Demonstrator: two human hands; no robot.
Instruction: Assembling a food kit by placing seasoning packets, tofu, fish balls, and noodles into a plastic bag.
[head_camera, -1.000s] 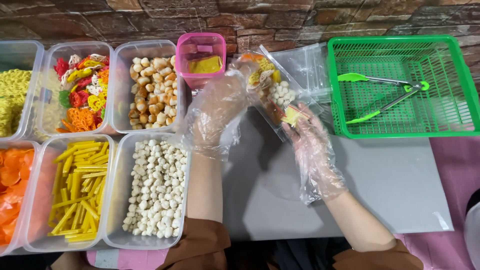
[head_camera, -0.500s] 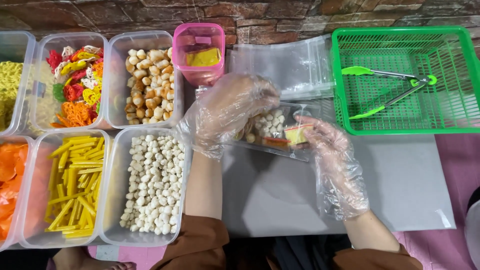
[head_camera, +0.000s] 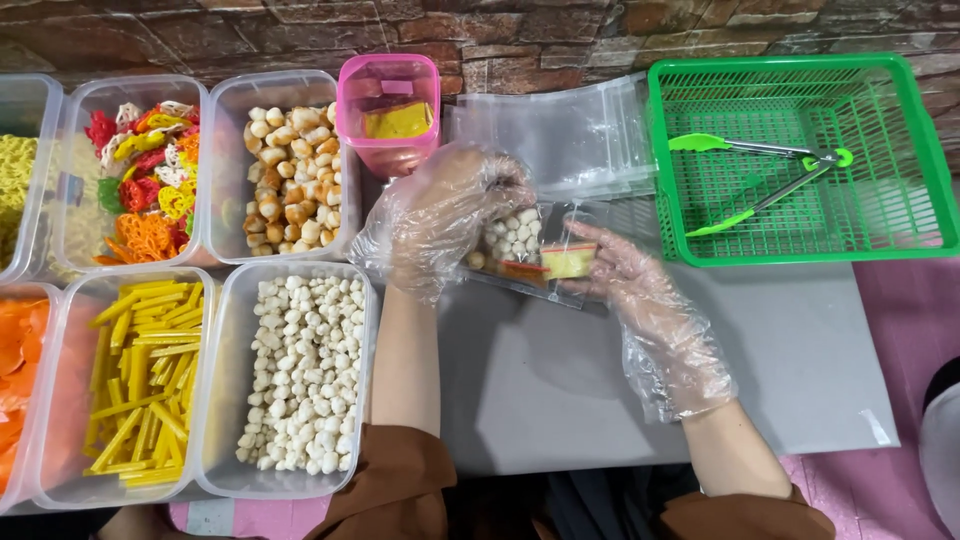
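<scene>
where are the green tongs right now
In the head view, the green tongs lie inside the green basket at upper right, beside the stack of clear bags and apart from both hands.

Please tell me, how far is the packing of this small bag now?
Done: the clear bag already holds white balls and a yellow packet. In hand: the left hand and right hand, both gloved, hold it flat on the grey mat. Left: the green basket holds only tongs, no bags.

Gloved left hand (head_camera: 450, 215) and right hand (head_camera: 645, 300) hold a filled snack bag (head_camera: 525, 250).
</scene>
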